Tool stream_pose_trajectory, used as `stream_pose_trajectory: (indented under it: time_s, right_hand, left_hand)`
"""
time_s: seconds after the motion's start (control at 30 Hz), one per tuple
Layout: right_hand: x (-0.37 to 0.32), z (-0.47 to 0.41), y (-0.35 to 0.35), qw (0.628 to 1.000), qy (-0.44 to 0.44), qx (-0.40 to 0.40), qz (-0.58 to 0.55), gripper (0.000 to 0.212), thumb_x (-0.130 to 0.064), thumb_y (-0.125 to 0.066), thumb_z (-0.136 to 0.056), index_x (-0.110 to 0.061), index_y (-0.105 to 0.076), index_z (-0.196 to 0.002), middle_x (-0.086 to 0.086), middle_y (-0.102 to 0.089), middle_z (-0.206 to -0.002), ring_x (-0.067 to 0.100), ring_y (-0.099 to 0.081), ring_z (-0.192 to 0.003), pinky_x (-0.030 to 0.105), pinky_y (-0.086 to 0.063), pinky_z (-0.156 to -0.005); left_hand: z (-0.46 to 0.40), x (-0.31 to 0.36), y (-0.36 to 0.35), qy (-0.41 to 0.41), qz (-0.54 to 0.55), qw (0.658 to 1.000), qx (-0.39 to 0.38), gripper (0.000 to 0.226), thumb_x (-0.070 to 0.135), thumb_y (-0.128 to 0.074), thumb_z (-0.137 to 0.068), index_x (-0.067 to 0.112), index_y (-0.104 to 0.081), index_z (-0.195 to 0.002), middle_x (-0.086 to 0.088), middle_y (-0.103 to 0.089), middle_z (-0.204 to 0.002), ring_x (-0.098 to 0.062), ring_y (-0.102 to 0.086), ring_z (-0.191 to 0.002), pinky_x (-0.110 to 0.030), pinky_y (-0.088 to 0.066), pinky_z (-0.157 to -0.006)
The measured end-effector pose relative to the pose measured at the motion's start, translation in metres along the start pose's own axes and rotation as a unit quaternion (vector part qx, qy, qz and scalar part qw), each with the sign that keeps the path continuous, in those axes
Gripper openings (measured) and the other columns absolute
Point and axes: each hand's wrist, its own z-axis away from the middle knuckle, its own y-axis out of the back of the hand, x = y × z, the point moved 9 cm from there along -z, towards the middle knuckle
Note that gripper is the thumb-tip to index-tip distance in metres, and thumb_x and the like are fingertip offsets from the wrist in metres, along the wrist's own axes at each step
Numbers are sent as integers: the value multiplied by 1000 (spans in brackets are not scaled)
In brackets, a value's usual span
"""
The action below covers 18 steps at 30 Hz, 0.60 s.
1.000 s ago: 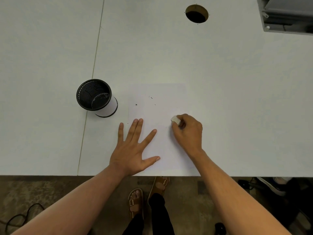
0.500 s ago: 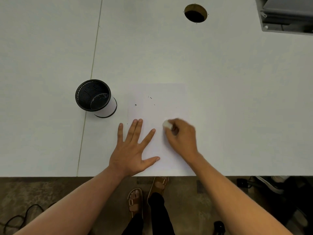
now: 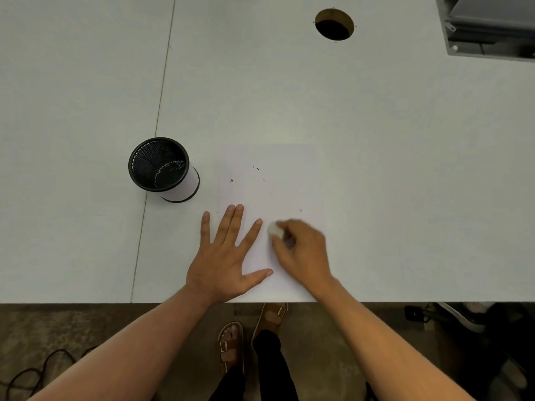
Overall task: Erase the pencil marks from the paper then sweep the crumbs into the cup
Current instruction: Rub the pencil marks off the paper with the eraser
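Note:
A white sheet of paper (image 3: 278,183) lies near the table's front edge, with a few small dark crumbs (image 3: 257,168) scattered on its upper half. My left hand (image 3: 224,256) lies flat with spread fingers on the paper's lower left part. My right hand (image 3: 301,250) grips a white eraser (image 3: 275,230) and holds it against the paper just right of my left index finger; it is blurred by motion. A black mesh cup (image 3: 162,166) stands upright on the table to the left of the paper.
The white table (image 3: 405,169) has a seam running down its left part and a round cable hole (image 3: 334,24) at the back. A grey metal box (image 3: 492,27) sits at the back right corner. Below the table edge are my sandalled feet and cables on the floor.
My right hand has slid the eraser leftward and a little toward me across the paper, closer to my left hand. My left hand has stayed in place.

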Motion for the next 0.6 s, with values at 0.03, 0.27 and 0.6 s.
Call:
stream_pose_trajectory:
  time_s: [0.03,0.27,0.6]
  right_hand:
    - [-5,13,-9,999,12,-35,5,28,-33,-58,-88,-11,-68,-103,0,-68,-86,6,-56,-73,7,-34,-68]
    - [36,-26,31,995,-58,69,37,15,-23,-68,-84,-12,-69,-94,-3,-66,-75,8,-55,-62,16,-40,-59]
    - [18,33,9,999,-46,6,18,30,-33,-62,-87,-14,-67,-110,-2,-69,-91,6,-57,-74,11,-41,-69]
  left_hand:
    - [0,0,0,0,3,1000,-2,97,84,-21,-90,20,-17,-162,-20,-5,-169,-36,-3,-157,-72,-7,-118]
    - [0,0,0,8,-5,1000,-10,97,84,-27,-89,22,-15,-162,-18,-4,-169,-34,1,-157,-70,-4,-120]
    - [0,0,0,3,-2,1000,-7,97,84,-26,-90,20,-15,-162,-19,-4,-169,-35,-3,-157,-71,-7,-119]
